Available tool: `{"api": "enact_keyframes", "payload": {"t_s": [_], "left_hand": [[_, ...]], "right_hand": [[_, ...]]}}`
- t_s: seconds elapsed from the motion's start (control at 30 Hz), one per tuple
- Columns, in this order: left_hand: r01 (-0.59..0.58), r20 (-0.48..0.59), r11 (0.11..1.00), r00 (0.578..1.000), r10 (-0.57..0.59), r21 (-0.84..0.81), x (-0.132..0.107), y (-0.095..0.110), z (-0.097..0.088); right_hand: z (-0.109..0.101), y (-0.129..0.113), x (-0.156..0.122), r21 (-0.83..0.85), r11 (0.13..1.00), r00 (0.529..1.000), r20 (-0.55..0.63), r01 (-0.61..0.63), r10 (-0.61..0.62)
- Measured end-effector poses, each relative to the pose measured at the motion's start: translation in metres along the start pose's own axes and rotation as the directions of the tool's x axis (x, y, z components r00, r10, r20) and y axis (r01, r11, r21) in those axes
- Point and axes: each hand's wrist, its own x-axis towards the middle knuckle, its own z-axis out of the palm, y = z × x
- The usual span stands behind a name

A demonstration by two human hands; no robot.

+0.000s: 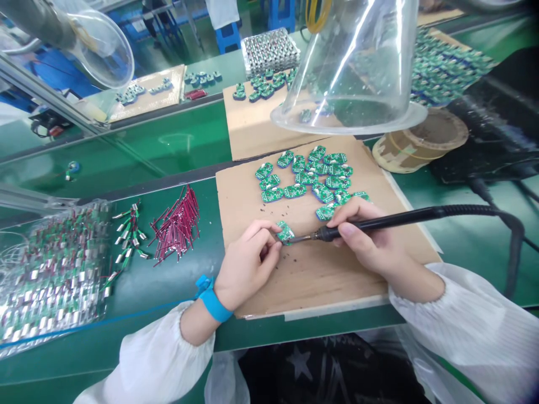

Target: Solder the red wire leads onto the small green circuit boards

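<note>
My right hand (370,238) is closed around the black handle of a soldering iron (379,220). The iron's tip touches or nearly touches a small green circuit board (285,231) lying on the brown cardboard sheet (261,297). My left hand (251,261), with a blue wrist strap (214,298), pinches at the left edge of this same board. Whether a wire or other small part sits between those fingertips is too small to tell. Just beyond my hands, several more green circuit boards (305,178) lie grouped on the cardboard.
Left of the cardboard lie a bundle of dark red wires (177,224), small metal parts with green leads (131,233) and a clear tray of parts (54,269). A clear funnel-shaped hood (349,67) hangs over the back. A round tub (421,140) stands at the right; the iron's cable (516,247) curves beside it.
</note>
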Motion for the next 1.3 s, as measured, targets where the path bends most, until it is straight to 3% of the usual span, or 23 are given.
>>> {"api": "enact_keyframes", "payload": {"t_s": [0.13,0.4,0.63,0.87,1.03,1.13,1.2,1.3], "left_hand": [[-0.002,0.000,1.000,1.000,0.002,0.004,0.000,0.000,0.000],[0.002,-0.012,1.000,1.000,-0.002,0.000,0.000,-0.001,0.000],[-0.001,-0.017,1.000,1.000,0.001,-0.006,0.001,-0.001,0.000],[-0.004,-0.018,1.000,1.000,0.003,-0.015,0.002,-0.001,0.001],[-0.002,-0.020,1.000,1.000,0.002,-0.026,0.002,-0.001,-0.001],[-0.024,-0.022,0.999,0.999,0.023,-0.046,0.002,-0.001,-0.002],[-0.075,0.008,0.995,0.997,0.076,-0.060,0.006,-0.002,-0.003],[-0.142,0.041,0.989,0.989,0.143,-0.028,0.015,-0.012,-0.012]], "right_hand": [[0.002,0.000,0.001,0.054,0.998,0.999,-0.023,-0.038,0.039],[0.002,-0.002,0.002,-0.049,0.998,0.999,-0.003,-0.036,0.036],[0.003,-0.003,0.002,-0.017,0.998,0.999,-0.001,-0.054,0.054],[0.003,-0.001,0.002,0.153,0.985,0.979,-0.174,-0.080,0.106],[0.003,-0.006,0.005,0.162,0.982,0.967,-0.217,-0.098,0.132],[0.002,-0.006,0.006,0.128,0.988,0.986,-0.135,-0.085,0.102],[0.005,-0.003,0.008,0.079,0.995,0.998,0.015,-0.064,0.063],[0.019,0.009,0.015,-0.149,0.983,0.980,0.182,0.106,-0.078]]}}
